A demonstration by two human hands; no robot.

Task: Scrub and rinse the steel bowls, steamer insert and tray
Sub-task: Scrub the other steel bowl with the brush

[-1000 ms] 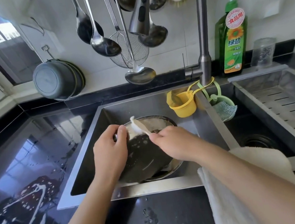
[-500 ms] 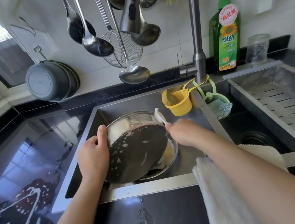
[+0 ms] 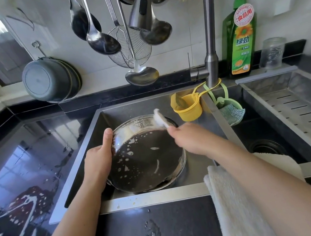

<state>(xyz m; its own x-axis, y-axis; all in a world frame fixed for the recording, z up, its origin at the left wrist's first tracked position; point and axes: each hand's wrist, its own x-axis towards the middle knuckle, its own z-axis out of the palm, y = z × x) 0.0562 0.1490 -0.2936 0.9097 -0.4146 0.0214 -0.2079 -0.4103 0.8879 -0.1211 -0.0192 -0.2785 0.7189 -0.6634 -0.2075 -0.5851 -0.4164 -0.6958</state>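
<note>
A steel bowl (image 3: 144, 159) stands tilted in the left sink basin, its flat underside facing me and flecked with white suds. My left hand (image 3: 98, 158) grips its left rim, thumb up along the edge. My right hand (image 3: 190, 141) holds a white sponge (image 3: 160, 118) against the bowl's upper right rim. More steel ware lies beneath the bowl, mostly hidden by it.
The left sink basin (image 3: 129, 109) has a yellow cup (image 3: 187, 107) and a green holder with a scrubber (image 3: 232, 113) hanging off the faucet (image 3: 211, 50). A steel drain tray (image 3: 299, 109) spans the right basin. A towel (image 3: 240, 202) drapes the front edge. Ladles hang overhead; a dish soap bottle (image 3: 241, 39) stands behind.
My left hand shifted from the bowl's top to its left rim. My right hand carried the sponge rightward to the upper right rim, leaving the sudsy underside in view.
</note>
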